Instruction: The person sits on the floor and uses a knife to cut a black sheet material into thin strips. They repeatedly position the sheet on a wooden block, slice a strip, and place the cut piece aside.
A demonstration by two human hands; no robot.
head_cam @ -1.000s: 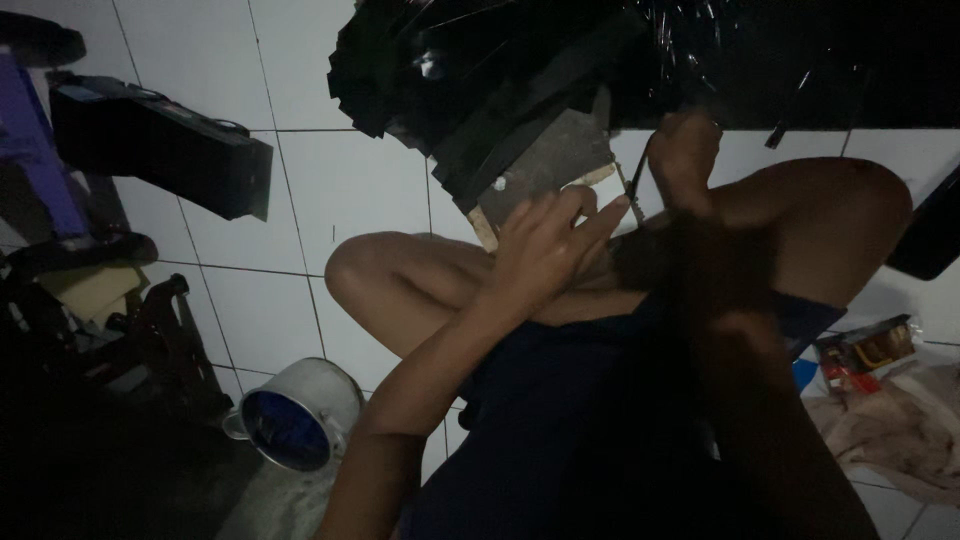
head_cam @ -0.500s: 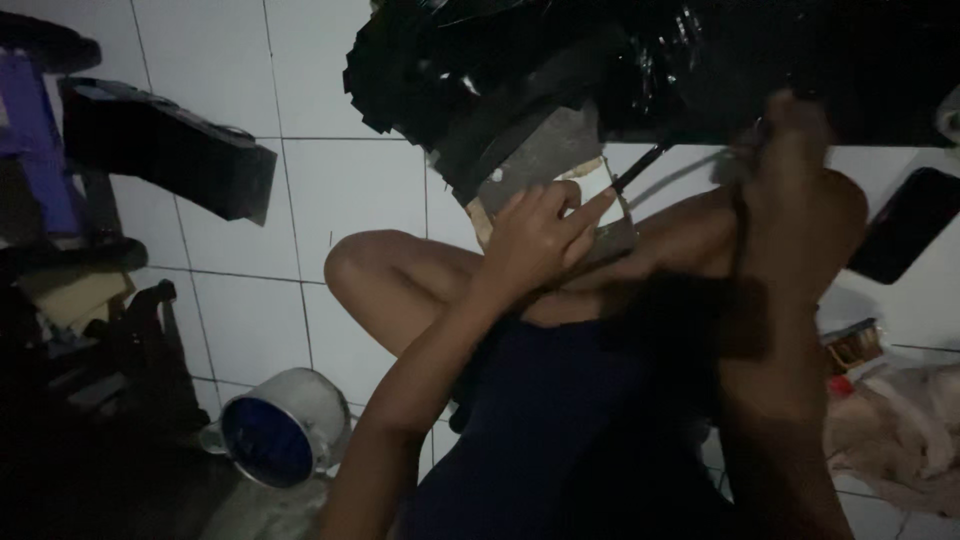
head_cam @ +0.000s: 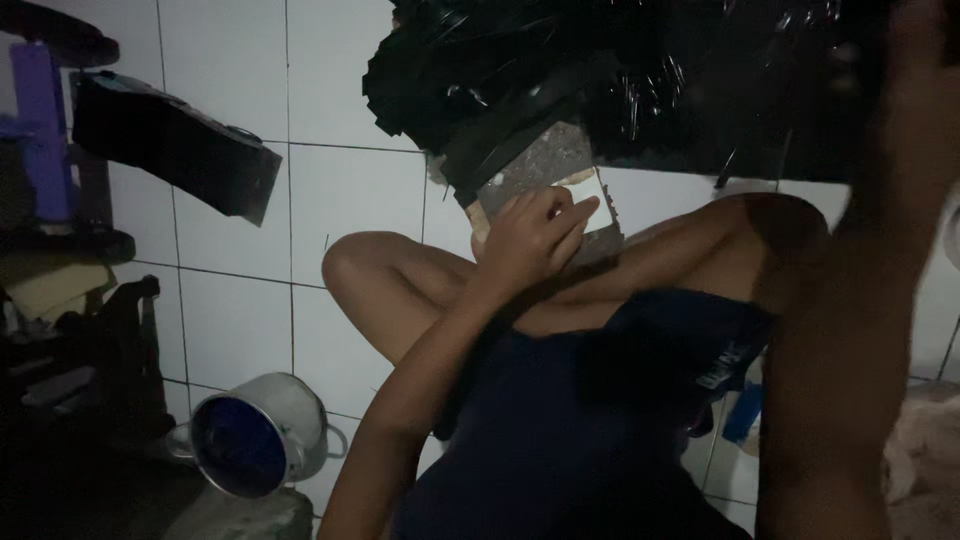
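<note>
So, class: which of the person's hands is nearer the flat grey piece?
Left. The left hand rests on the grey piece; the right hand is raised off to its right.

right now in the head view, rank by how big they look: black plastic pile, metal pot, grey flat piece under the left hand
1. black plastic pile
2. metal pot
3. grey flat piece, partly hidden by the left hand and the pile, so its rank against the pot is unsure
</note>
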